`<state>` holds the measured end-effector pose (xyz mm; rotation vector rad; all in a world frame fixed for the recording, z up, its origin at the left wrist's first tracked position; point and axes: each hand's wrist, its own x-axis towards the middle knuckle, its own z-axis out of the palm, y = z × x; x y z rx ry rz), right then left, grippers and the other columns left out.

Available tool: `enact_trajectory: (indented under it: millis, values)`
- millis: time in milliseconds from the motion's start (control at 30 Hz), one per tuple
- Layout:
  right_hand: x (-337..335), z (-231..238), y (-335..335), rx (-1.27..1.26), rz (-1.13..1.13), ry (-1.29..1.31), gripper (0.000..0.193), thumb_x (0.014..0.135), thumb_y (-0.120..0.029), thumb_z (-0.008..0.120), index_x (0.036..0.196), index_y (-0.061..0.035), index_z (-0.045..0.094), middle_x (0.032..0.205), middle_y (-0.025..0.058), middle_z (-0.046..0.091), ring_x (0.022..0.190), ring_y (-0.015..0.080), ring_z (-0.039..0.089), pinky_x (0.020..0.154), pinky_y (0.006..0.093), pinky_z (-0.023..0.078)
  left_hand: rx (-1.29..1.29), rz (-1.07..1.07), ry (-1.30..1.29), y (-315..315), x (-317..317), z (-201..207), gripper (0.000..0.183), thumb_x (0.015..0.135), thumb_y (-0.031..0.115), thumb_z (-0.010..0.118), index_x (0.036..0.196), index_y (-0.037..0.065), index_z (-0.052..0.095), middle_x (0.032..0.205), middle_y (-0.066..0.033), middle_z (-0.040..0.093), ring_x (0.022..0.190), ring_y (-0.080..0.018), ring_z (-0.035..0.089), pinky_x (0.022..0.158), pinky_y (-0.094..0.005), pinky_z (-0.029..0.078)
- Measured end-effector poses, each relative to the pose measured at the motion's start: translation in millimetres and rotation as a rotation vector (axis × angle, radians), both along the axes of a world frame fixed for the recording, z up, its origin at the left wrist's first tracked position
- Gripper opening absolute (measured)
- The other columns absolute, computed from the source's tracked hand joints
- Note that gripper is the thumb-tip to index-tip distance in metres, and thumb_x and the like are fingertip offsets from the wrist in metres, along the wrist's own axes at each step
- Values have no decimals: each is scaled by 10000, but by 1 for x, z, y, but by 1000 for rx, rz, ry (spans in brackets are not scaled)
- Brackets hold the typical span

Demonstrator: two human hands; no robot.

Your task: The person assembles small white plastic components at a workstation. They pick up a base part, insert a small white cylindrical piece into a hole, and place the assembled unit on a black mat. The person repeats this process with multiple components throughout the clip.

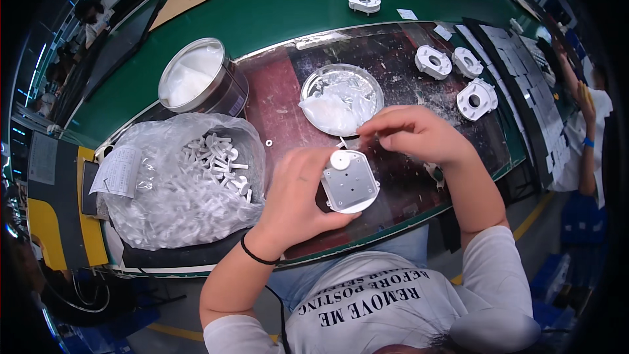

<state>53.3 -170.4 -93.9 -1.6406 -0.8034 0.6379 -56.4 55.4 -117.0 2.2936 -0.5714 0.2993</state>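
Observation:
My left hand (296, 191) is wrapped round the left side of a white plastic housing (354, 208) with a grey plate (352, 188) on its upper face. A round white gear (340, 160) sits at the plate's far left corner. Just beyond the housing is a small white T-shaped pin (342, 143); whether anything supports it is unclear. My right hand (419, 132) hovers over the near right rim of a round metal lid (375, 85), index finger and thumb apart, with nothing visible between them. On the lid lies clear plastic film with a whitish mass (331, 113).
A clear bag (164, 183) of white stemmed parts lies left, behind it a metal tin (229, 88) with white contents. Several white housings (433, 62) stand at the far right, another (364, 3) on the green surface. A small white ring (268, 143) lies mid-table. Another person (586, 118) is at right.

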Motion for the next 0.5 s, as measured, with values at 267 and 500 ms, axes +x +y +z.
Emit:
enact_trajectory:
  millis: [267, 500]
  values:
    - [-13, 3, 14, -77, 3, 317, 357, 889, -165, 605, 1201, 4, 569, 952, 56, 646, 831, 116, 602, 738, 247, 480, 29, 161, -257, 2, 3, -6, 853, 510, 226, 846, 1241, 67, 438, 1130, -114, 514, 1056, -322, 468, 915, -430, 355]
    - [-15, -9, 22, 35, -3, 438, 430, 876, -119, 619, 1257, 38, 495, 903, 47, 634, 747, 98, 591, 666, 236, 490, 61, 191, -275, 3, 4, -8, 900, 512, 214, 848, 1276, 58, 399, 1164, -128, 498, 1080, -334, 455, 935, -446, 338]
